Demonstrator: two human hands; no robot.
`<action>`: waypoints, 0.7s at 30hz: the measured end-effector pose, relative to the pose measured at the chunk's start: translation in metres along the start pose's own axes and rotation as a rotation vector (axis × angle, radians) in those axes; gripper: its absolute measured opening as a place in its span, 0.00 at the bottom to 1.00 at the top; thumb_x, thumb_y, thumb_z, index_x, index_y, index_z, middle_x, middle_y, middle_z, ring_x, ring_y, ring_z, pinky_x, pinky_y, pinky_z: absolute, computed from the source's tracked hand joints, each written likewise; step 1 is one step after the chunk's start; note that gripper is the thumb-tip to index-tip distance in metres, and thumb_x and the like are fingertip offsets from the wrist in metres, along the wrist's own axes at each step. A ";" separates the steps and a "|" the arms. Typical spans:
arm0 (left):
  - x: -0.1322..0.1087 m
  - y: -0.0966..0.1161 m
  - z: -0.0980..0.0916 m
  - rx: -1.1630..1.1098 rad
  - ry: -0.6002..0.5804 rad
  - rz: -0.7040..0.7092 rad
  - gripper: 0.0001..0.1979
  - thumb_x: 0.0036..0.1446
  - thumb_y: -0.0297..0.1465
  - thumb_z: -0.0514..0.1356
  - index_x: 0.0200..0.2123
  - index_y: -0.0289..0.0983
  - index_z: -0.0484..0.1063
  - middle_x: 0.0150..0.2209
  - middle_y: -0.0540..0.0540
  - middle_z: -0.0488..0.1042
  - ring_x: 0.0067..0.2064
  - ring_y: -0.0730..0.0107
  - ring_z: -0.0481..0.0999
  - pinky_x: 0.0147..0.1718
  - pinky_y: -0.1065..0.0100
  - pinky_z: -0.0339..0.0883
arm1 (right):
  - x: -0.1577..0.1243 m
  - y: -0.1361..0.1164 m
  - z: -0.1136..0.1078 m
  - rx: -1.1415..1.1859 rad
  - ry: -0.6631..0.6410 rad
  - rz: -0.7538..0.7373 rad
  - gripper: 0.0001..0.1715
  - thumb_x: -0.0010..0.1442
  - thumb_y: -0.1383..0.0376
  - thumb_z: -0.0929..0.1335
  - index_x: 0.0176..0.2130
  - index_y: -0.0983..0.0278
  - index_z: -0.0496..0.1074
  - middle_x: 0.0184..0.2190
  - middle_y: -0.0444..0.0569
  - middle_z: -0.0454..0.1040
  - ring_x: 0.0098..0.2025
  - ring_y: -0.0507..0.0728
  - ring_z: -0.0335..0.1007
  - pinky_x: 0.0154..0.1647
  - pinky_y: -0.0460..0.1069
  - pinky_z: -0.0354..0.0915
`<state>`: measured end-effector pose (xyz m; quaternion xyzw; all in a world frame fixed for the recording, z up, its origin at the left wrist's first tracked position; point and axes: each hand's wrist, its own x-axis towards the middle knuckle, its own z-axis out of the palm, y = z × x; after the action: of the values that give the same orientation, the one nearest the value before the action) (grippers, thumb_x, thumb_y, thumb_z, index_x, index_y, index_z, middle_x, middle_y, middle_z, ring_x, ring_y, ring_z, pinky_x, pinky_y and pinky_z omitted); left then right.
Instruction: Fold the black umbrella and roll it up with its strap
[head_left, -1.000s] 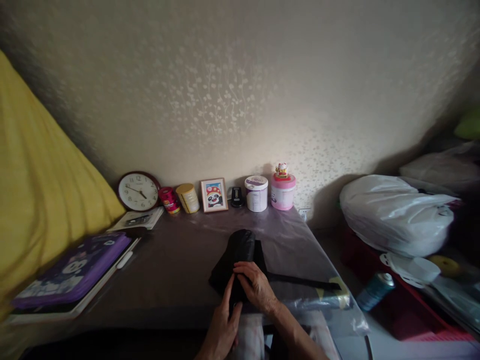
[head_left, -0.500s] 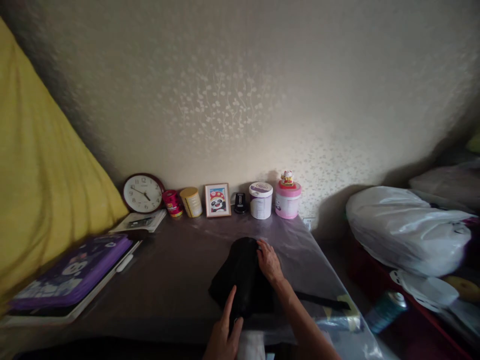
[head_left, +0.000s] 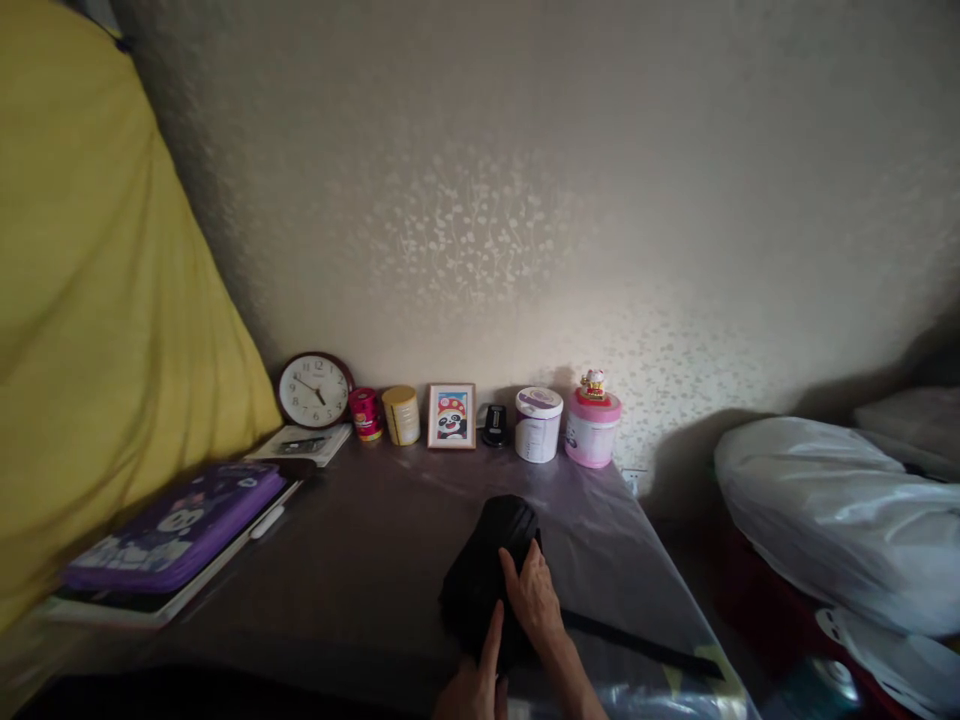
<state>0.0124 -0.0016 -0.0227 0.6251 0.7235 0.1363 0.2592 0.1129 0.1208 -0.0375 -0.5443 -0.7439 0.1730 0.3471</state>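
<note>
A soft black bag lies on the table in front of me, a flat black strap running from it to the right. My right hand holds its right side, thumb on top and fingers along the far edge. My left hand is at its near end, index finger stretched along the dark fabric and thumb beside it. The lower part of the left hand is cut off by the frame edge, and the bag's near end is hard to make out in the dark.
A plastic-covered table stands against the wall. Along its back are a clock, tins, a framed panda picture and two tubs. A purple case lies left by a yellow curtain; a white plastic bag sits right.
My right hand has come nearer over the bag, its thumb now on top. The bag's far end looks narrower and more rounded. The view has shifted slightly.
</note>
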 end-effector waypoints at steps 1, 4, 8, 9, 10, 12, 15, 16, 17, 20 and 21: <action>0.001 0.002 0.000 0.036 -0.010 -0.015 0.34 0.55 0.26 0.48 0.63 0.46 0.39 0.40 0.38 0.76 0.36 0.55 0.78 0.34 0.63 0.66 | 0.001 -0.002 0.000 -0.004 -0.003 0.022 0.23 0.53 0.58 0.65 0.49 0.62 0.69 0.48 0.61 0.71 0.51 0.71 0.66 0.48 0.60 0.62; 0.003 0.006 0.003 0.050 -0.016 -0.035 0.32 0.55 0.25 0.46 0.62 0.48 0.43 0.39 0.35 0.75 0.36 0.49 0.78 0.32 0.59 0.66 | 0.004 -0.008 0.003 -0.014 0.002 0.087 0.25 0.51 0.59 0.66 0.49 0.59 0.68 0.47 0.60 0.72 0.51 0.72 0.66 0.46 0.60 0.63; 0.005 0.011 0.008 0.073 0.029 -0.071 0.29 0.56 0.25 0.43 0.60 0.51 0.52 0.40 0.32 0.74 0.34 0.46 0.78 0.30 0.56 0.66 | 0.008 -0.014 0.011 -0.010 0.096 0.161 0.32 0.52 0.54 0.64 0.53 0.66 0.64 0.45 0.67 0.71 0.49 0.73 0.67 0.43 0.61 0.64; 0.005 0.013 0.008 0.092 0.034 -0.086 0.29 0.56 0.24 0.43 0.59 0.52 0.52 0.40 0.32 0.74 0.34 0.47 0.78 0.30 0.56 0.66 | 0.009 -0.016 0.012 -0.013 0.123 0.209 0.36 0.52 0.52 0.64 0.54 0.70 0.62 0.45 0.70 0.71 0.49 0.73 0.67 0.43 0.62 0.64; 0.005 0.015 0.008 0.108 0.024 -0.099 0.30 0.55 0.22 0.44 0.59 0.52 0.52 0.41 0.32 0.73 0.34 0.47 0.78 0.31 0.55 0.67 | 0.010 -0.018 0.013 -0.014 0.143 0.261 0.39 0.51 0.51 0.63 0.55 0.73 0.60 0.44 0.72 0.70 0.48 0.74 0.67 0.43 0.62 0.63; 0.004 0.019 0.003 0.126 -0.029 -0.096 0.32 0.54 0.21 0.45 0.60 0.52 0.50 0.42 0.33 0.73 0.36 0.48 0.78 0.34 0.55 0.67 | 0.011 -0.022 0.011 0.012 0.148 0.359 0.42 0.50 0.51 0.63 0.56 0.77 0.57 0.45 0.75 0.69 0.49 0.73 0.67 0.43 0.62 0.63; 0.002 0.026 -0.009 0.155 -0.135 -0.077 0.34 0.55 0.20 0.47 0.61 0.53 0.45 0.46 0.34 0.72 0.41 0.48 0.77 0.38 0.55 0.68 | 0.011 -0.028 0.002 0.130 0.128 0.442 0.44 0.49 0.53 0.64 0.56 0.77 0.54 0.49 0.73 0.67 0.51 0.71 0.66 0.46 0.59 0.62; 0.000 0.029 -0.014 0.166 -0.158 -0.075 0.34 0.55 0.20 0.47 0.61 0.53 0.44 0.47 0.35 0.71 0.42 0.49 0.77 0.39 0.56 0.68 | 0.011 -0.029 -0.001 0.172 0.123 0.465 0.44 0.48 0.53 0.64 0.56 0.77 0.54 0.50 0.73 0.66 0.52 0.71 0.65 0.47 0.58 0.62; -0.002 0.031 -0.019 0.170 -0.171 -0.073 0.35 0.54 0.20 0.48 0.62 0.53 0.44 0.47 0.36 0.71 0.43 0.50 0.77 0.40 0.57 0.67 | 0.011 -0.030 -0.004 0.213 0.123 0.485 0.45 0.47 0.53 0.65 0.56 0.77 0.54 0.51 0.72 0.65 0.53 0.71 0.64 0.48 0.58 0.62; -0.009 0.036 -0.032 0.138 -0.170 -0.029 0.36 0.53 0.21 0.49 0.62 0.53 0.44 0.46 0.39 0.72 0.44 0.53 0.76 0.41 0.60 0.67 | 0.012 -0.026 -0.010 0.334 0.146 0.534 0.46 0.44 0.52 0.67 0.55 0.76 0.56 0.50 0.69 0.67 0.53 0.70 0.64 0.49 0.56 0.61; -0.012 0.036 -0.034 0.113 -0.160 0.001 0.37 0.52 0.21 0.51 0.62 0.53 0.43 0.46 0.40 0.72 0.44 0.54 0.76 0.41 0.60 0.66 | 0.013 -0.024 -0.011 0.387 0.165 0.546 0.46 0.42 0.52 0.68 0.54 0.75 0.58 0.49 0.67 0.69 0.52 0.70 0.65 0.49 0.56 0.62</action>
<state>0.0248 -0.0022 0.0268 0.6479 0.7068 0.0450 0.2803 0.1018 0.1232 -0.0106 -0.6597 -0.4935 0.3528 0.4436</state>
